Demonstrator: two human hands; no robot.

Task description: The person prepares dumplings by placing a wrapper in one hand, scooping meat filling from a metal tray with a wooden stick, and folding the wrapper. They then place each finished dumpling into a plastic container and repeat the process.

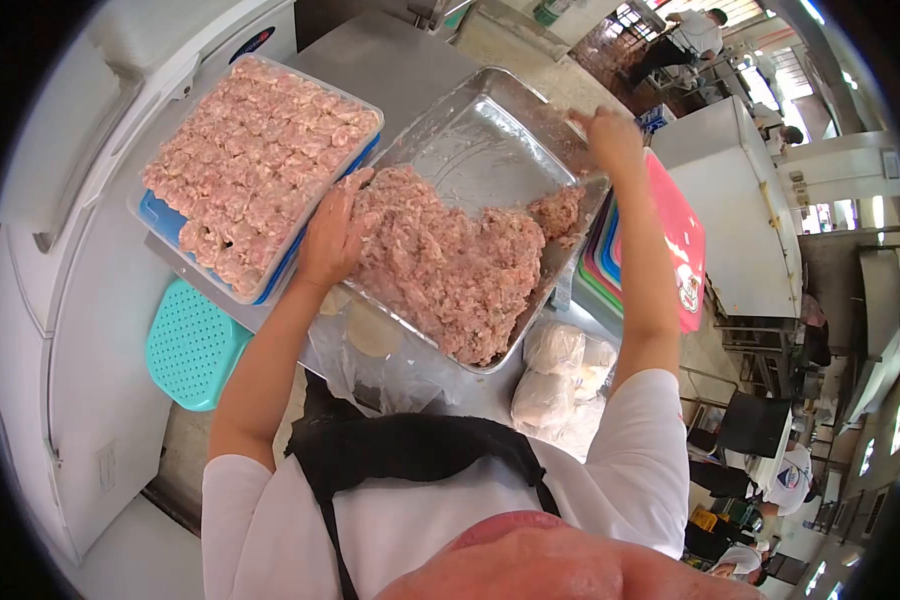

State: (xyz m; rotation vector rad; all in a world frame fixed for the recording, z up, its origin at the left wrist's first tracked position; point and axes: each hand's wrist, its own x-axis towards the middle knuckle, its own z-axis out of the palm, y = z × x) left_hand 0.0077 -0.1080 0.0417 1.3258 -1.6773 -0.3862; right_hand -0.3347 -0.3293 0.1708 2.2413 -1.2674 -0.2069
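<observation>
A deep metal tray (475, 115) holds a large mound of minced meat (440, 260), heaped toward its near and left sides. My left hand (332, 235) rests at the tray's left edge, its extended fingers against the meat. My right hand (612, 142) is over the far right rim, fingers partly stretched out with nothing visible in them. A smaller lump of meat (558, 212) clings near the right wall. Beside my left hand, a clear plastic container (375, 110) is packed with rows of meat dumplings (260, 150), on top of a blue-edged container.
Stacked coloured cutting boards (675, 240) lie right of the tray. Plastic-wrapped pale packs (560, 375) and round wrappers on plastic (370, 330) lie nearer me. A turquoise stool (198, 340) stands below left, by a white fridge (80, 400). Several people are in the background.
</observation>
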